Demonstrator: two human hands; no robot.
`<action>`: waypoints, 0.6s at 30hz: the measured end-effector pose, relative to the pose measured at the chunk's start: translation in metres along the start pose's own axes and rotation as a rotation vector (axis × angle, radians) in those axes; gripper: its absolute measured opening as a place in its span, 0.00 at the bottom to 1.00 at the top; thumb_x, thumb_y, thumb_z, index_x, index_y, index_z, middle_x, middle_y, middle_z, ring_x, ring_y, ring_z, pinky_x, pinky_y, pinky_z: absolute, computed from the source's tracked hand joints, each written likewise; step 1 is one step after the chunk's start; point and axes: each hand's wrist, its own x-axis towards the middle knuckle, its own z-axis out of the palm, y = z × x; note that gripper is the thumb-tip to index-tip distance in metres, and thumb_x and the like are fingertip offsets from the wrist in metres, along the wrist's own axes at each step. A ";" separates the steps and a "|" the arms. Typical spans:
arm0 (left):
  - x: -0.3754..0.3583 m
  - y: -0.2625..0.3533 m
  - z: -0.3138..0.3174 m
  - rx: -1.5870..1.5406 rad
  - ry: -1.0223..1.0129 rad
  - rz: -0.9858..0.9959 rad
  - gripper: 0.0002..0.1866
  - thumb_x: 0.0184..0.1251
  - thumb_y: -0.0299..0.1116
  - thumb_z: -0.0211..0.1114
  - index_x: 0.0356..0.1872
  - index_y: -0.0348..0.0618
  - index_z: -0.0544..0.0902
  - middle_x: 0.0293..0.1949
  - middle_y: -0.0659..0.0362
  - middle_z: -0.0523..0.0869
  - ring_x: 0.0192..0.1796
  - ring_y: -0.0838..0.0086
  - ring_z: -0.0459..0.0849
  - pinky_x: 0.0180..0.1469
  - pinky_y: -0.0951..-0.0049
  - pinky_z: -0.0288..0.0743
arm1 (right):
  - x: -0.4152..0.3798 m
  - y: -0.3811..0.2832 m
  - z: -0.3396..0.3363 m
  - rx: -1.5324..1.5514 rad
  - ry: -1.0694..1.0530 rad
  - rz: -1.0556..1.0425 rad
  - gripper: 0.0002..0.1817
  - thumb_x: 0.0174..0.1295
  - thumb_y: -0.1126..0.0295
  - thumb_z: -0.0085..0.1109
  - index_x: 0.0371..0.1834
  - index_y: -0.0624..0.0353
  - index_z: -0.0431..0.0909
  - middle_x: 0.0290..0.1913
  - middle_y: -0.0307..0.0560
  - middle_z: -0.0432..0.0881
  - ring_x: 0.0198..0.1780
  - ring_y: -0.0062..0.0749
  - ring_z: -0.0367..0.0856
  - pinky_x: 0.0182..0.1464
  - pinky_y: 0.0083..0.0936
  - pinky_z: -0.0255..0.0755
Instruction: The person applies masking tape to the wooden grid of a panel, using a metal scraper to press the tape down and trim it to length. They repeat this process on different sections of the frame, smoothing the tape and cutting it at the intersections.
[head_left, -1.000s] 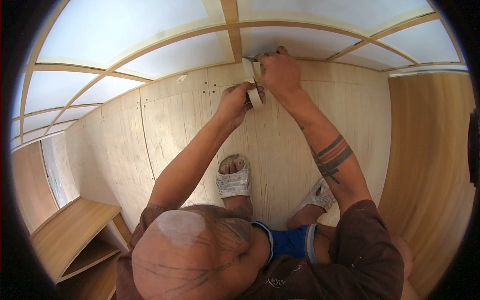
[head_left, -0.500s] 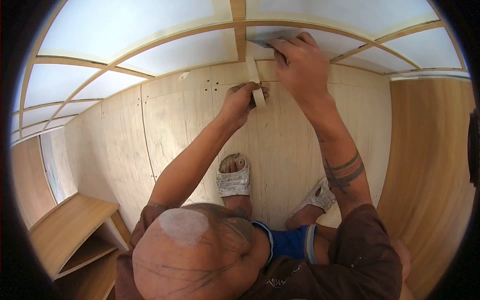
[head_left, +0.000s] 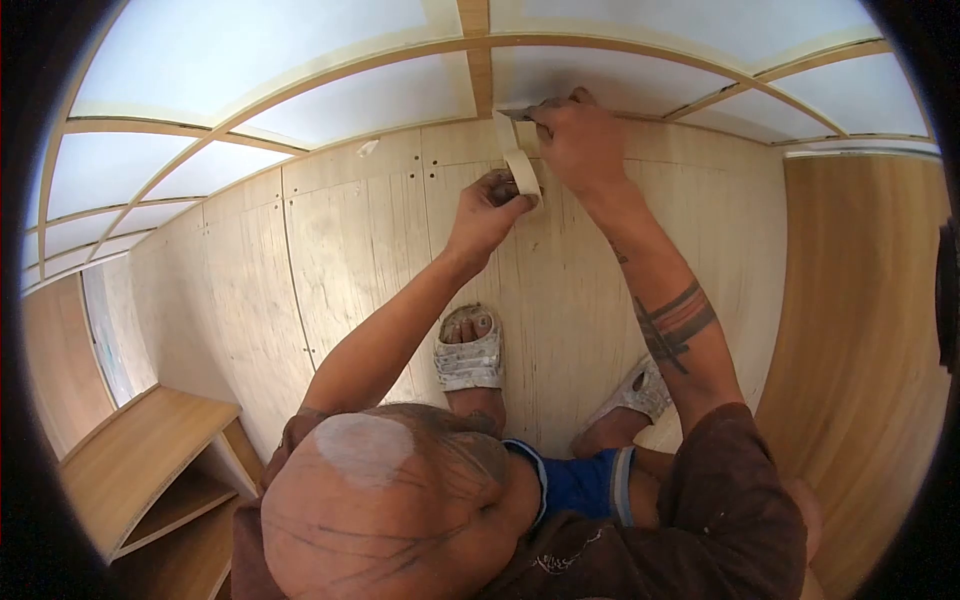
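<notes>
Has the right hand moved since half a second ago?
Yes: the right hand has shifted left, closer to the upright wooden strip.

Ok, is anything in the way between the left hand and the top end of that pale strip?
Nothing visible blocks the left hand; it holds the pale strip lower down. At the top end, by the wooden frame, the right hand's flat blade is close by; contact is unclear.

Your one wide, round-edged view looks forward and steeply down from your head, near enough to span your left hand (head_left: 492,205), right hand (head_left: 582,145) and feet (head_left: 469,360), framed panels (head_left: 365,105) along the top.
</notes>
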 end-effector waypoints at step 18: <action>-0.005 -0.011 0.004 0.404 0.064 0.159 0.14 0.73 0.32 0.73 0.51 0.31 0.89 0.42 0.55 0.93 0.44 0.75 0.86 0.52 0.68 0.80 | -0.002 0.002 0.018 0.071 0.085 -0.029 0.12 0.62 0.70 0.64 0.45 0.50 0.93 0.46 0.40 0.93 0.53 0.44 0.84 0.51 0.41 0.84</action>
